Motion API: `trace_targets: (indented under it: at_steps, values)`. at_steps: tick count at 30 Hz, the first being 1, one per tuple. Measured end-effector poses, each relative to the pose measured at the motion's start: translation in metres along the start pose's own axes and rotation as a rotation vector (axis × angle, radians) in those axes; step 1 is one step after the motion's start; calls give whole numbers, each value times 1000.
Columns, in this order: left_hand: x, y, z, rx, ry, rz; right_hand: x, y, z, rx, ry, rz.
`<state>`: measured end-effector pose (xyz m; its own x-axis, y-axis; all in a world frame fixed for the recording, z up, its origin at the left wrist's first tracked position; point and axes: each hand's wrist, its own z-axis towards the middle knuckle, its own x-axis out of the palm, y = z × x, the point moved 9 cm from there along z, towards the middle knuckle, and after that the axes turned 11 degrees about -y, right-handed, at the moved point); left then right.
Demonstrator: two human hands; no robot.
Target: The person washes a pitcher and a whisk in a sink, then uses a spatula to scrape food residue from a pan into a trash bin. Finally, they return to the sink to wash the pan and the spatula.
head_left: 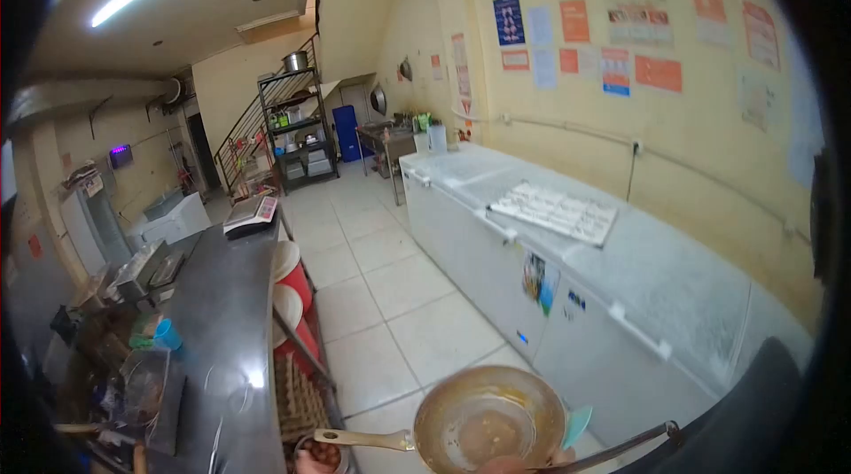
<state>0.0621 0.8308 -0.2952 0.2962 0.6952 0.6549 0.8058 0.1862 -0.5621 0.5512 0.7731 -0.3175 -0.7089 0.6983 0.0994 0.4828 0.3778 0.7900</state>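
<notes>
A worn frying pan (pixel 489 421) with brown residue inside tilts toward the camera at the bottom centre, its light handle pointing left. At its lower right edge my right hand (pixel 507 465) grips the pan, mostly cut off by the frame. Beside the pan's right rim a turquoise utensil end (pixel 577 426) sticks out. A long dark-edged bar (pixel 620 449) runs right from the hand; what it belongs to is unclear. Lower left of the pan, my left hand (pixel 310 463) holds a small bowl (pixel 342 465) of brown round pieces; only part of this hand shows.
A steel worktable (pixel 222 314) on the left bears a scale (pixel 251 215) and a blue cup (pixel 167 334). Lidded red buckets (pixel 307 290) stand beneath it. White chest freezers (pixel 567 297) with a white tray (pixel 554 211) line the right wall. A dark shelf (pixel 299 128) stands behind.
</notes>
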Motion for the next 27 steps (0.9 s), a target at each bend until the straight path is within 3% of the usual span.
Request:
trace_targets:
  at_steps: [2,4,5,6,8,10,15,18,21,23,25,27]
  values:
    - [148,-85,-55,851,135,31,46,17,66,-56,-91,-78]
    - [315,-99,-83,1024,206,424,94,46,126,-127,-154,-139]
    - [390,-96,-88,1072,404,424,121,62,152,-155,-172,-163]
    - [442,-96,-74,1050,512,305,153,77,177,-175,-187,-173]
    - [519,-105,-40,1207,600,198,231,115,204,-183,-173,-146]
    - [578,-119,13,1382,517,157,305,151,243,-186,-222,-132]
    - [709,-127,181,1490,563,57,517,174,366,-208,-191,-152]
    - [794,-149,300,1334,352,123,673,191,430,-111,-73,-133]
    - [868,-170,417,1273,480,89,819,194,486,5,17,-202]
    - [915,-173,487,1347,1016,107,921,204,516,27,63,-244]
    - [951,-178,585,1367,976,107,1022,227,535,-62,-7,-256]
    - [985,-184,686,1365,933,119,1117,209,578,-37,13,-225]
